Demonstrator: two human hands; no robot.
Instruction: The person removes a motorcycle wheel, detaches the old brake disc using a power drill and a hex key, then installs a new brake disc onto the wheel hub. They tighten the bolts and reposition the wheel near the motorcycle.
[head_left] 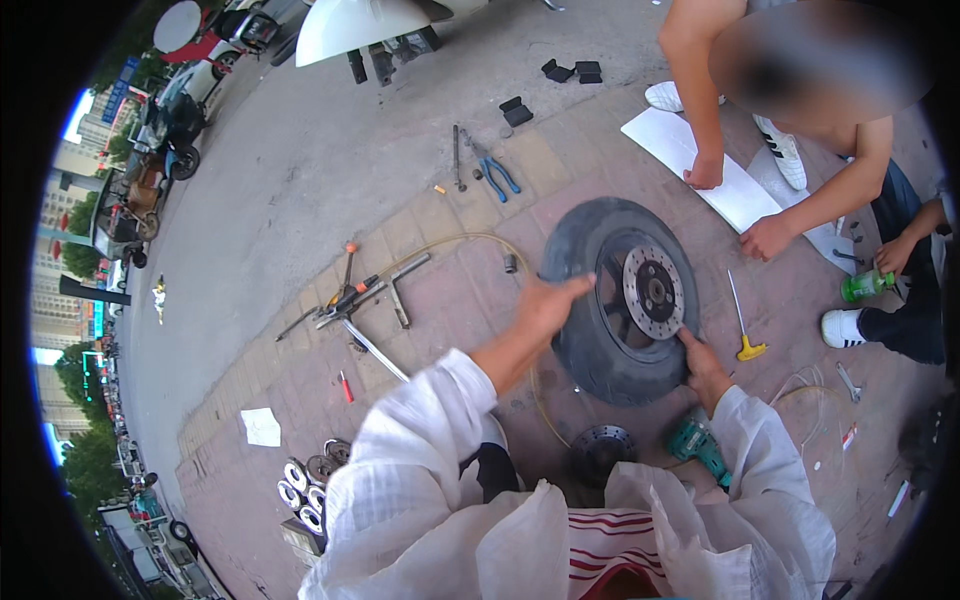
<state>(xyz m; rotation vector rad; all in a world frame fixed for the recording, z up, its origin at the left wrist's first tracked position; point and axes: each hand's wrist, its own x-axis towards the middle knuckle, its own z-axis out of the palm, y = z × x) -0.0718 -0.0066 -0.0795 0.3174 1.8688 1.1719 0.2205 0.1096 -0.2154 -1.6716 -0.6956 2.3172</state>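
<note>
A motor-scooter wheel [612,310] with a black tyre and a drilled silver brake disc [655,292] is held in front of me, disc side up. My left hand [548,305] grips the tyre's left side, thumb stretched over the sidewall and fingers hidden behind the rubber. At the lower right, my right hand [706,368] is closed round the tyre edge, one fingertip close to the disc. Below the wheel lie a dark round disc-shaped part [603,452] and a green cordless drill [700,447], the drill beside my right forearm.
Opposite, a person's hands [766,237] rest on a white panel [735,190]; another person holds a green bottle [866,285]. A yellow-handled tool [743,330] lies right of the wheel. Blue pliers [494,175], a jack-like tool [350,300] and metal rings [305,492] lie leftward.
</note>
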